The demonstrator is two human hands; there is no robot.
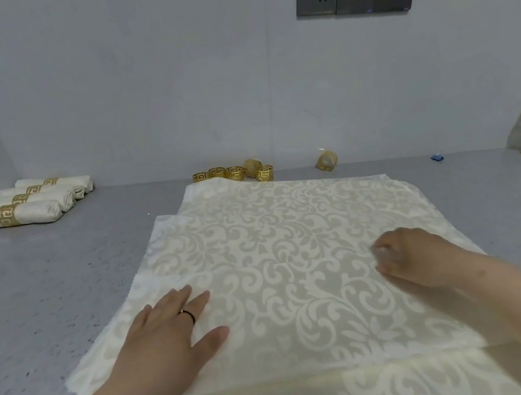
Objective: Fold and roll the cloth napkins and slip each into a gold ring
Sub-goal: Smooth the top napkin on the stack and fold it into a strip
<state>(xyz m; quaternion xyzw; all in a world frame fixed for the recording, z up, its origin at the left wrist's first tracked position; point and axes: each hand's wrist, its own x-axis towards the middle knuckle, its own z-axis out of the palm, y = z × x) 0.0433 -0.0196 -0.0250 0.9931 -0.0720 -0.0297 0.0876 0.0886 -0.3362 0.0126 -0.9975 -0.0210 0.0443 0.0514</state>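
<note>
A: What fills the frame?

B: The grey counter (42,288), and on it, from centre to bottom, a stack of cream damask napkins (278,246) lying flat, edges slightly offset.

A: And finished work?

B: Four rolled napkins (27,203), each in a gold band, lie side by side at the left middle, by the wall. Loose gold rings (235,172) cluster just past the stack's far edge, with one more ring (327,161) apart to their right.

A: The hands?

B: The left hand (171,331) lies flat, fingers spread wide, pressing the top napkin at lower left. The right hand (409,258) rests on the cloth at lower right with fingers curled under; it is blurred, and I cannot tell if it pinches fabric.

A: So which step?

B: I judge it the start of a new napkin: smoothing before the first fold. Next, an edge or corner must be caught and lifted from the top layer alone, while the left hand pins the stack.
</note>
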